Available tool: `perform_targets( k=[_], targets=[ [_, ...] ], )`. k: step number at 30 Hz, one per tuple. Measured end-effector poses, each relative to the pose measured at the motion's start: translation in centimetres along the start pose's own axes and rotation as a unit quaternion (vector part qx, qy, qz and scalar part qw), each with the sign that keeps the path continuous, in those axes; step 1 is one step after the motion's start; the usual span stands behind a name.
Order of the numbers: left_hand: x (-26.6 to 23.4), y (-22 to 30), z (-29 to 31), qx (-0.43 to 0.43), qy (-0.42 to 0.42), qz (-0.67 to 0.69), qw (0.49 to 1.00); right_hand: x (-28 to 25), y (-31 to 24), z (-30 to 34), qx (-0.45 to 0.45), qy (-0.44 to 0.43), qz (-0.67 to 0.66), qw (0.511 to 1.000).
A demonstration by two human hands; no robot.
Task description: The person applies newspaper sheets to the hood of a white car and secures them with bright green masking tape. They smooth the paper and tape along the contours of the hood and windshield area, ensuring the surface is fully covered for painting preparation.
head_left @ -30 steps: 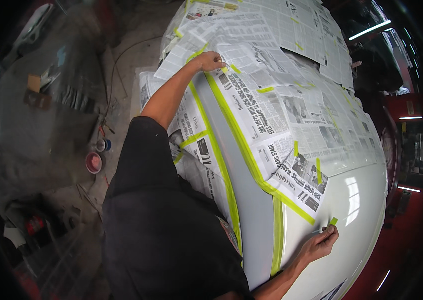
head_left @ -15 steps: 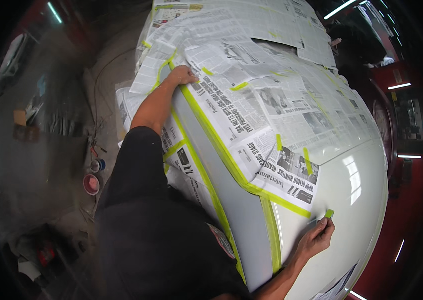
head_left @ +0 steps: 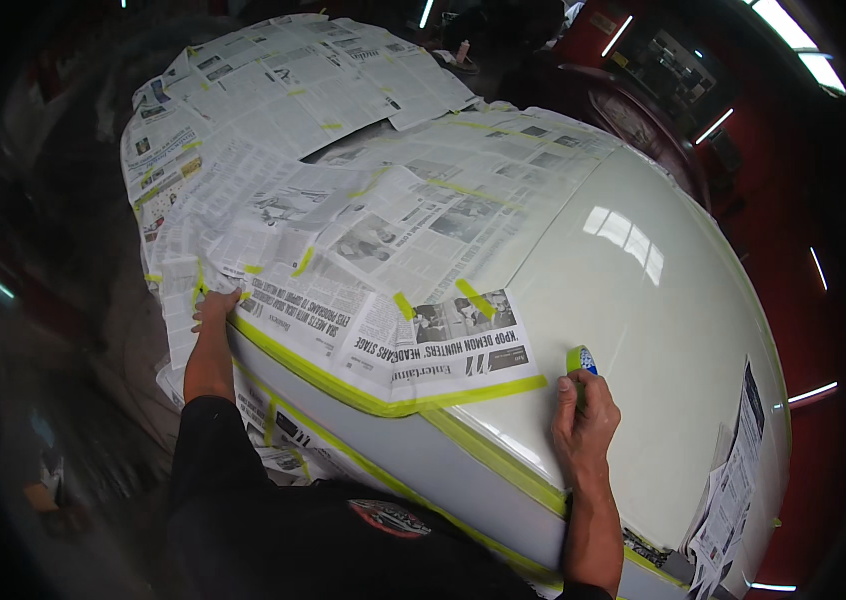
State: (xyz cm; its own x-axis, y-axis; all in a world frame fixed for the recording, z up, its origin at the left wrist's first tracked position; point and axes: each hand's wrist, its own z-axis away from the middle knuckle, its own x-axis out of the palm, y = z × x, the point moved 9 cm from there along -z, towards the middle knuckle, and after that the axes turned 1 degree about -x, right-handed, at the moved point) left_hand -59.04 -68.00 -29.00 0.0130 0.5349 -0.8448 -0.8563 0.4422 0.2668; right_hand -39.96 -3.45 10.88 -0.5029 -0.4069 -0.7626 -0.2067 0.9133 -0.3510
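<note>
A car body with a glossy white panel (head_left: 553, 300) lies before me, partly covered with newspaper (head_left: 343, 310). Bright yellow-green masking tape (head_left: 383, 408) runs along the paper's near edge, bordering a dull grey panel strip (head_left: 343, 420). At the far left end of this strip, my left hand (head_left: 216, 312) rests against the taped paper edge, fingers apart. My right hand (head_left: 588, 425) grips a roll of yellow-green masking tape (head_left: 573, 362) upright, just above the white panel and right of the newspaper's corner. Whether a strip still hangs from the roll cannot be made out.
More newspaper (head_left: 283, 90) covers the far left of the car. A folded sheet of newspaper (head_left: 733, 490) lies on the white panel at the lower right. Beyond the car are a dark red vehicle part (head_left: 633, 125) and a red wall (head_left: 843, 440).
The view has turned and shifted right. My right hand has lifted and turned, so the tape roll now stands upright near the newspaper's corner. My left hand stays at the paper's far left edge.
</note>
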Motion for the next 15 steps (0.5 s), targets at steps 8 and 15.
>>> perform_targets(
  k=[8,15],
  targets=[
    [-4.9,1.9,7.5,0.111,0.32,0.092,0.936,-0.5,2.1,1.6,0.09,0.008,0.0,0.996],
    [-6.3,-1.0,12.4,0.291,0.139,0.194,0.926,0.4,1.6,1.5,0.075,0.011,-0.032,0.997]
  ],
)
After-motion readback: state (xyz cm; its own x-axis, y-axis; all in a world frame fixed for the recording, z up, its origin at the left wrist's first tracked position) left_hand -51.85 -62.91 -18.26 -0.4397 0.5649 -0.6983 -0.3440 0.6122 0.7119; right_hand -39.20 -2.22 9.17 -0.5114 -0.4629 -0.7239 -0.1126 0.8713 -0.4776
